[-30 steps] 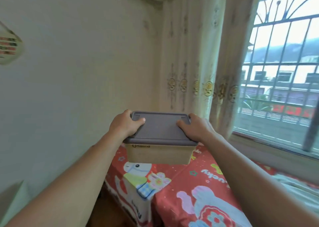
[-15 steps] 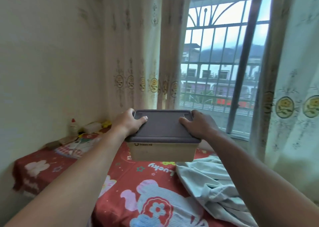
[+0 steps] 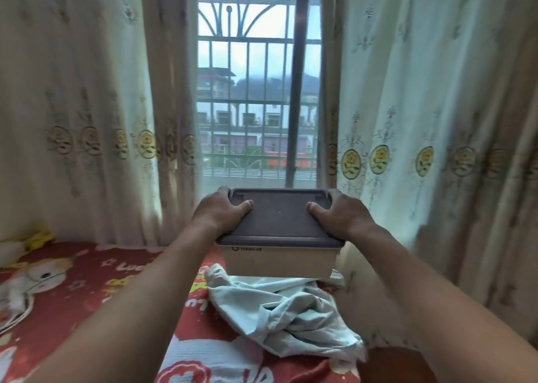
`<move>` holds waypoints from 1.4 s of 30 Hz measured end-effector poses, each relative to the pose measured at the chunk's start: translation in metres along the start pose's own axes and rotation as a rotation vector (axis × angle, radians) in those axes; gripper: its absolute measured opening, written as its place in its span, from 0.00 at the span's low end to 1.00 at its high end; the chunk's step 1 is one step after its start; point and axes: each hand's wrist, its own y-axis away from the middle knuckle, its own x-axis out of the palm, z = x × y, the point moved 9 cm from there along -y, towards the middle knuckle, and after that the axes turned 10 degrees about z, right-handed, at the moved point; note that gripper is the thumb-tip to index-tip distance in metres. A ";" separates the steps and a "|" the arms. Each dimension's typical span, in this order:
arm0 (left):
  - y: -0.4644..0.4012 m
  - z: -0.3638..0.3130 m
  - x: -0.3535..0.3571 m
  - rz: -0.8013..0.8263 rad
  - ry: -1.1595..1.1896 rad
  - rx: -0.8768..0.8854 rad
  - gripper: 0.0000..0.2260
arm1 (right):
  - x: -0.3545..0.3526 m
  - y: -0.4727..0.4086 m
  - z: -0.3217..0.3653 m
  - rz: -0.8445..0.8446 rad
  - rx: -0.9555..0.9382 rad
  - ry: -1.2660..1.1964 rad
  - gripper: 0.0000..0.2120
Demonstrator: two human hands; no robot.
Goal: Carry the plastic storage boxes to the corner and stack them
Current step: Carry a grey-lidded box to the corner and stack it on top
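Storage box point(image 3: 279, 259) gripped by left hand point(image 3: 217, 212), right hand point(image 3: 339, 213), fingers hidden beyond lid edges

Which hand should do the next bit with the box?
Neither alone: the left hand and right hand grip opposite ends of the storage box, held level in the air. Probably both should carry it on.

You see a beige plastic storage box point(image 3: 279, 261) with a dark grey-brown lid point(image 3: 279, 218) and a small dark logo printed on its front wall. The bed sheet point(image 3: 87, 289) below is red, printed with white cartoon animals, stars and yellow lettering. A crumpled cloth point(image 3: 286, 315) on it is pale mint-white. The cream curtains point(image 3: 422, 120) carry embroidered yellow flower medallions in oval rings. The window bars point(image 3: 250, 114) are grey-white.
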 end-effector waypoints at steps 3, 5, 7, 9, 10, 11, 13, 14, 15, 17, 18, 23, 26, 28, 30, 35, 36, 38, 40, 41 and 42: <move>-0.019 -0.026 0.026 0.063 0.022 0.072 0.27 | -0.010 0.005 -0.032 -0.016 0.097 0.010 0.34; -0.036 -0.050 0.046 0.111 0.052 0.138 0.27 | -0.022 0.009 -0.057 -0.061 0.181 0.014 0.34; -0.045 -0.068 0.060 0.142 0.067 0.190 0.27 | -0.033 0.014 -0.075 -0.092 0.242 0.020 0.34; -0.054 -0.088 0.075 0.169 0.081 0.247 0.27 | -0.042 0.022 -0.094 -0.128 0.306 0.032 0.33; -0.058 -0.101 0.085 0.188 0.085 0.281 0.26 | -0.048 0.028 -0.104 -0.153 0.344 0.038 0.33; -0.061 -0.111 0.093 0.201 0.087 0.307 0.26 | -0.053 0.034 -0.113 -0.169 0.377 0.043 0.32; -0.061 -0.130 0.110 0.231 0.098 0.348 0.26 | -0.062 0.047 -0.129 -0.191 0.428 0.048 0.32; -0.061 -0.141 0.120 0.250 0.107 0.377 0.26 | -0.067 0.056 -0.138 -0.212 0.458 0.051 0.33; -0.060 -0.152 0.130 0.269 0.111 0.403 0.27 | -0.073 0.064 -0.146 -0.232 0.487 0.051 0.34; -0.056 -0.175 0.151 0.312 0.119 0.449 0.27 | -0.084 0.084 -0.161 -0.259 0.543 0.049 0.36; -0.053 -0.185 0.159 0.331 0.125 0.466 0.27 | -0.088 0.093 -0.168 -0.266 0.565 0.046 0.36; -0.025 -0.243 0.209 0.436 0.133 0.573 0.28 | -0.110 0.150 -0.209 -0.322 0.704 0.087 0.32; -0.004 -0.275 0.235 0.490 0.127 0.631 0.29 | -0.124 0.182 -0.229 -0.339 0.774 0.119 0.33; 0.008 -0.294 0.246 0.511 0.124 0.667 0.29 | -0.131 0.200 -0.240 -0.346 0.812 0.127 0.33; 0.023 -0.317 0.261 0.531 0.130 0.705 0.30 | -0.140 0.222 -0.255 -0.357 0.861 0.137 0.33; 0.061 -0.370 0.295 0.570 0.138 0.775 0.33 | -0.166 0.265 -0.293 -0.390 0.920 0.171 0.32; 0.067 -0.379 0.301 0.573 0.136 0.785 0.32 | -0.172 0.272 -0.300 -0.395 0.928 0.173 0.32; 0.080 -0.400 0.313 0.583 0.143 0.799 0.32 | -0.184 0.285 -0.316 -0.406 0.939 0.175 0.32; 0.092 -0.425 0.324 0.585 0.155 0.811 0.32 | -0.198 0.298 -0.336 -0.412 0.950 0.175 0.32; 0.097 -0.437 0.329 0.583 0.160 0.816 0.32 | -0.205 0.303 -0.346 -0.414 0.957 0.173 0.32; 0.102 -0.449 0.334 0.579 0.162 0.819 0.32 | -0.211 0.308 -0.356 -0.418 0.961 0.171 0.31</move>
